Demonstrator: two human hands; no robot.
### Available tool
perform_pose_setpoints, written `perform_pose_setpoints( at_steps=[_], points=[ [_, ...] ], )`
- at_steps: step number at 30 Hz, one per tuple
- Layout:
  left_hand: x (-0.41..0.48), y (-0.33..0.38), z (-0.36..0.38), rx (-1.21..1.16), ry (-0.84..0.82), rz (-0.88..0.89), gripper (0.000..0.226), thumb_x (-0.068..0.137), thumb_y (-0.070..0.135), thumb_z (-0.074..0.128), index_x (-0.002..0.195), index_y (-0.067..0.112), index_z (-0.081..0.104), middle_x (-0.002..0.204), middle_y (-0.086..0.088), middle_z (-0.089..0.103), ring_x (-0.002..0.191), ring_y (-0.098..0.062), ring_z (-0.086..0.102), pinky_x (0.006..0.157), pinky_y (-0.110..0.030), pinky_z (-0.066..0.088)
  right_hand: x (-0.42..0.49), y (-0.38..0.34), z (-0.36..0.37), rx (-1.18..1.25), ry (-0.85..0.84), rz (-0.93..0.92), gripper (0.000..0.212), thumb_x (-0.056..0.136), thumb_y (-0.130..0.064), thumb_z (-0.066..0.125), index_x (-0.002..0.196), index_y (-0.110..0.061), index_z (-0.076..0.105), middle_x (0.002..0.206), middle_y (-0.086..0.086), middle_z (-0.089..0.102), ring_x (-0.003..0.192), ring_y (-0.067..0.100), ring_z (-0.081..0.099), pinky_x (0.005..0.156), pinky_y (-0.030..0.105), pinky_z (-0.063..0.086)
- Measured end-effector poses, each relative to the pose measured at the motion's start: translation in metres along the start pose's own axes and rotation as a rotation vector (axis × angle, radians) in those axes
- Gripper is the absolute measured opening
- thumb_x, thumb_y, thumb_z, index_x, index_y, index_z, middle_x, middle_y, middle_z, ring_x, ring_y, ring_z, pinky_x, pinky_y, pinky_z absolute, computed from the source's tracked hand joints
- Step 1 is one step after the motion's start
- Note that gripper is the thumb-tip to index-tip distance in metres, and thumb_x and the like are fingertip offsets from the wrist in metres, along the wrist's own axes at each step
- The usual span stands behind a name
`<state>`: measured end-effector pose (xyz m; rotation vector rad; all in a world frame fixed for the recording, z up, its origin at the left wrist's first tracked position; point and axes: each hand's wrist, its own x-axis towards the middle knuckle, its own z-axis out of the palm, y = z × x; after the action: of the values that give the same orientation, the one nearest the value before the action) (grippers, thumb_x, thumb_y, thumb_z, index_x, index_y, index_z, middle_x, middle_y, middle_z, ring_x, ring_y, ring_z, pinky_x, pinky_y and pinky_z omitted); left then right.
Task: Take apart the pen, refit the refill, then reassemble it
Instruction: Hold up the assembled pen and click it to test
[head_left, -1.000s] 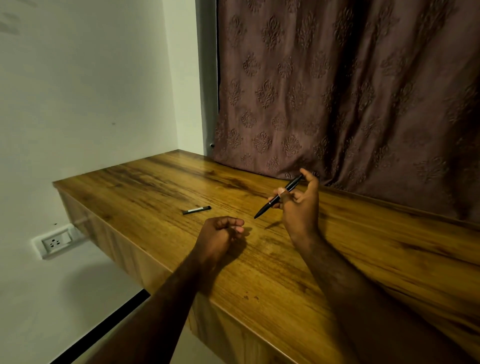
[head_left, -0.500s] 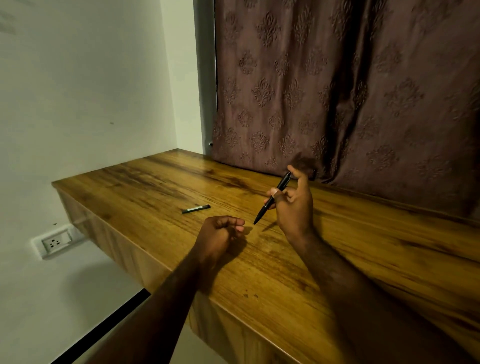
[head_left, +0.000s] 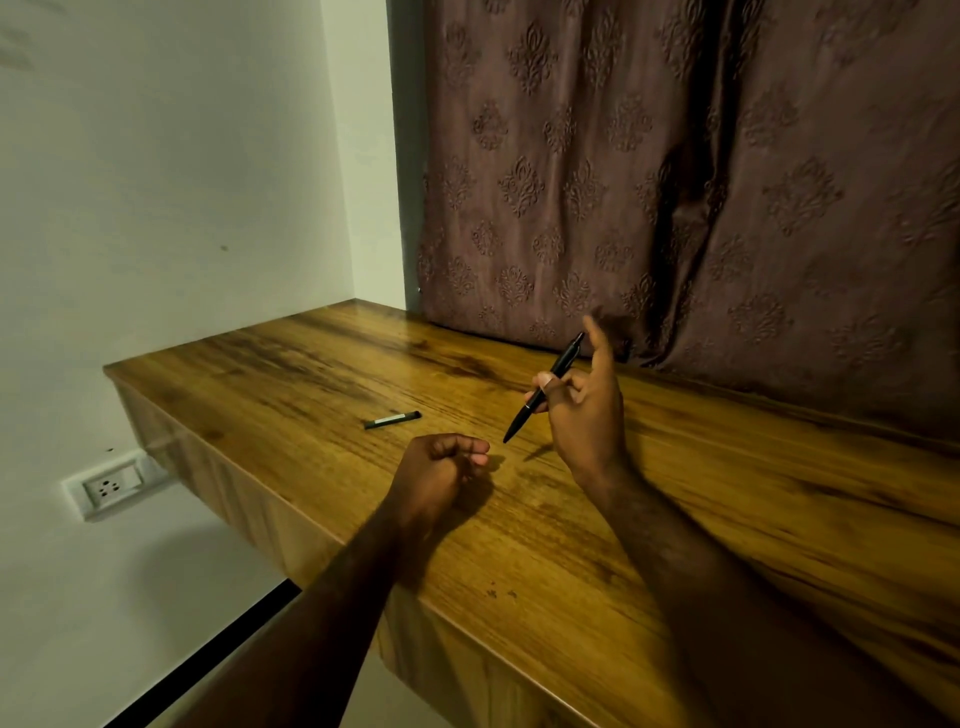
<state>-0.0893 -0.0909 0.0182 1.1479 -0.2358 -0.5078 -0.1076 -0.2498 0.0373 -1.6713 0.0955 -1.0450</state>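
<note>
A black pen (head_left: 540, 397) is gripped in my right hand (head_left: 584, 415), held a little above the wooden desk (head_left: 727, 519) with its tip slanting down and to the left; my thumb stands up near its top end. My left hand (head_left: 441, 473) rests on the desk as a loose fist just left of the pen's tip, and whether anything is inside it is hidden. A second small black pen piece with a pale band (head_left: 392, 420) lies flat on the desk, to the far left of both hands.
A brown patterned curtain (head_left: 675, 182) hangs behind the desk. A white wall stands on the left with a power socket (head_left: 111, 486) below the desk's left edge. The desk's front edge runs diagonally under my forearms.
My right hand has tilted the pen more upright, with the thumb lifted beside its top end. My left hand and the piece on the desk have stayed put.
</note>
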Motion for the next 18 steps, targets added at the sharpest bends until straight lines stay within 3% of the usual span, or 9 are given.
perform_pose_setpoints(
  at_steps=[5,9,14,18],
  points=[
    [0.006,-0.003,-0.004,0.008,0.0,-0.012,0.02,0.088,-0.016,0.043,0.087,-0.005,0.059,0.058,-0.008,0.065,0.049,-0.01,0.052,0.043,-0.017,0.038,-0.001,0.0,0.001,0.022,0.013,-0.004,0.062,0.09,-0.005,0.059,0.14,-0.035,0.037,0.082,0.011,0.071,0.07,0.011,0.072,0.06,0.024,0.057],
    [0.01,-0.006,-0.009,0.027,-0.015,-0.012,0.018,0.087,-0.013,0.047,0.087,-0.004,0.062,0.06,-0.008,0.066,0.052,-0.013,0.051,0.046,-0.018,0.038,0.0,-0.001,0.0,0.031,0.005,0.03,0.067,0.09,-0.005,0.06,0.143,-0.036,0.031,0.084,0.01,0.07,0.073,0.013,0.072,0.067,0.03,0.059],
    [0.014,-0.008,-0.012,0.002,-0.032,-0.044,0.019,0.087,-0.011,0.048,0.085,-0.002,0.064,0.066,-0.013,0.064,0.054,-0.014,0.05,0.045,-0.018,0.037,0.001,-0.002,-0.001,0.089,0.043,0.026,0.057,0.091,-0.001,0.058,0.136,-0.03,0.038,0.084,0.011,0.07,0.068,0.013,0.072,0.059,0.023,0.056],
    [0.013,-0.009,-0.011,-0.007,-0.054,-0.06,0.015,0.089,-0.011,0.047,0.089,-0.006,0.061,0.064,-0.011,0.061,0.052,-0.012,0.047,0.043,-0.017,0.035,0.002,-0.004,-0.002,0.108,0.038,0.047,0.066,0.091,-0.001,0.058,0.144,-0.03,0.031,0.09,0.013,0.07,0.069,0.011,0.072,0.058,0.019,0.055]
  ],
)
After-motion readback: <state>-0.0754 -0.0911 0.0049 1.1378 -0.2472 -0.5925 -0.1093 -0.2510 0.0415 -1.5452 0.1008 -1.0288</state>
